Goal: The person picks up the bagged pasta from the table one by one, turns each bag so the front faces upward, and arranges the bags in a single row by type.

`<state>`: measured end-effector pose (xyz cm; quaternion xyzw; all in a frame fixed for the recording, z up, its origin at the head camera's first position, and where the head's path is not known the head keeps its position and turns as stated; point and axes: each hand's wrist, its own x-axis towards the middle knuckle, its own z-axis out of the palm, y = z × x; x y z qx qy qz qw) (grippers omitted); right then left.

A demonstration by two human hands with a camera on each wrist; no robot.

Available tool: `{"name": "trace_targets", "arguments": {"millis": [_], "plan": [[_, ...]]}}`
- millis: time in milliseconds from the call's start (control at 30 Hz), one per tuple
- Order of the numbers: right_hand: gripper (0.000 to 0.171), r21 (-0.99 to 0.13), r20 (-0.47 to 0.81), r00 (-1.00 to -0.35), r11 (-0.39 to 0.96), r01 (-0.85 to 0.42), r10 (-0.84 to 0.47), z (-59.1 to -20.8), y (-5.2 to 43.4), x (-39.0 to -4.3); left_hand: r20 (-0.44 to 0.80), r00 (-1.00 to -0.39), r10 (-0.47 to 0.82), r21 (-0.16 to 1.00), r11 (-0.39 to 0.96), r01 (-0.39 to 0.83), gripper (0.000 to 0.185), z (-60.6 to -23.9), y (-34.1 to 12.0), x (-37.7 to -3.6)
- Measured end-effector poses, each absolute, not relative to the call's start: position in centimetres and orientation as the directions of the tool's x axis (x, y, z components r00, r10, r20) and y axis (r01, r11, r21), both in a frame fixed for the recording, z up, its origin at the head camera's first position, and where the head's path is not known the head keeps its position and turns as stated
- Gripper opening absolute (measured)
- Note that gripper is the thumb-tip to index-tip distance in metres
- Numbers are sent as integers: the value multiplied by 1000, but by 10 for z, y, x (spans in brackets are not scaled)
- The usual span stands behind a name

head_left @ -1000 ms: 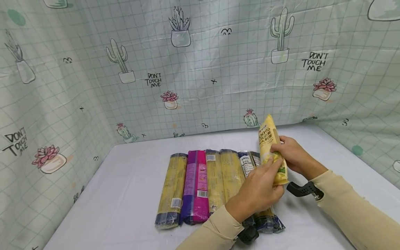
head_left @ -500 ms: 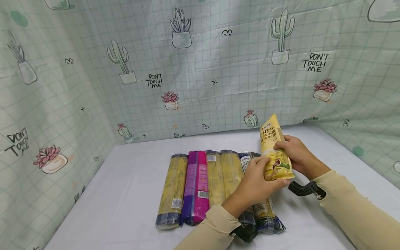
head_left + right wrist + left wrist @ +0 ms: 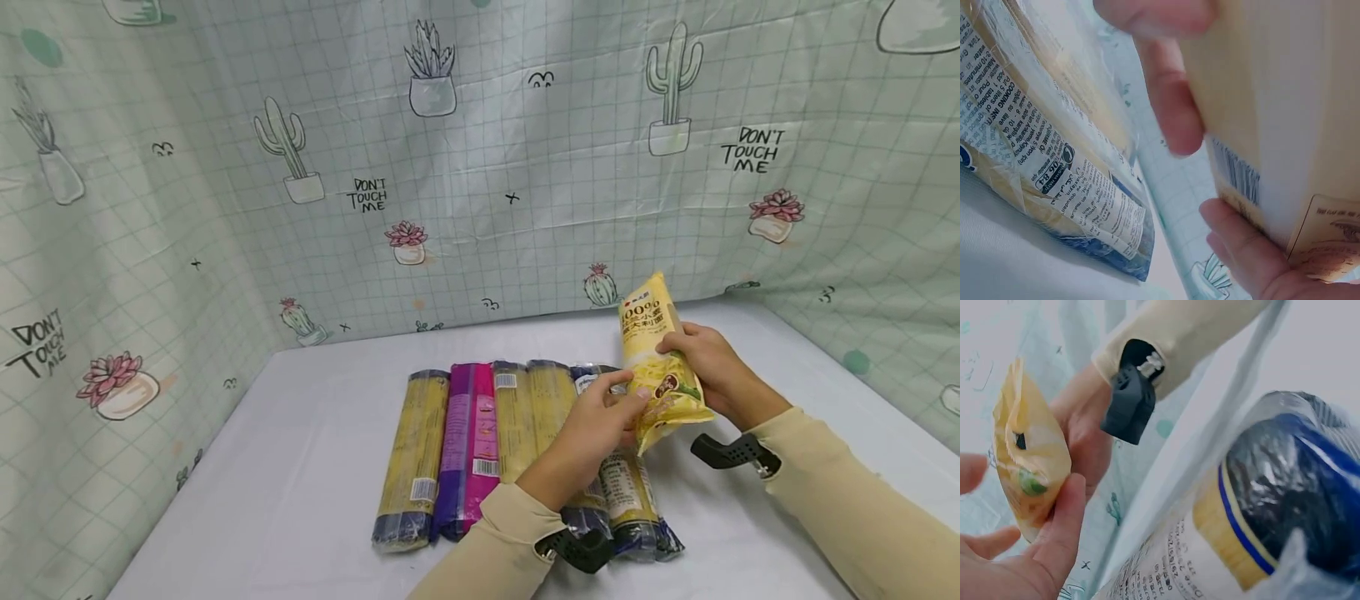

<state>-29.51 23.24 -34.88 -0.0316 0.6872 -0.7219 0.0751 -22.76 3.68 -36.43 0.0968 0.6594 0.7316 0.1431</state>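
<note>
A yellow pasta bag [image 3: 648,321] with Chinese print is held up, tilted, over the right end of the row of packs. My right hand [image 3: 712,371] grips its right side, thumb on the printed front and fingers behind. At the lower left edge, my left hand [image 3: 588,425] pinches the bag, thumb in front. The bag's crimped end [image 3: 1019,425] faces the left wrist view, between the fingers of my left hand [image 3: 1035,556]. In the right wrist view, the bag's back shows a barcode [image 3: 1235,169], with fingers of my right hand [image 3: 1254,256] against it.
Several spaghetti packs lie side by side on the white table [image 3: 300,467]: a gold one [image 3: 412,454] at the left, a pink-and-purple one [image 3: 486,425], more gold ones [image 3: 517,425], and a dark-ended one [image 3: 630,492] under my hands. A cactus-print cloth [image 3: 480,150] hangs behind.
The yellow bag has turned so its printed front faces the head camera more. My left hand has shifted from its bottom to its left edge. The packs lie unmoved.
</note>
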Motion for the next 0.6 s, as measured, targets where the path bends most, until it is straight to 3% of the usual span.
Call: {"name": "trace_targets", "arguments": {"millis": [267,467,600], "plan": [[68,-995,-43,-978,-77,60,-206,-348,233,-297,-108,-937,332,970,-170,-172,43,-363,37,-231],[65,-995,-28,-967,-90,53,-255,-350,235,-297,-90,-910,404,963,-199,-184,26,-365,37,-230],[65,-994,-18,-962,-95,46,-273,-351,235,-297,-94,-910,404,962,-198,-187,25,-367,37,-230]]}}
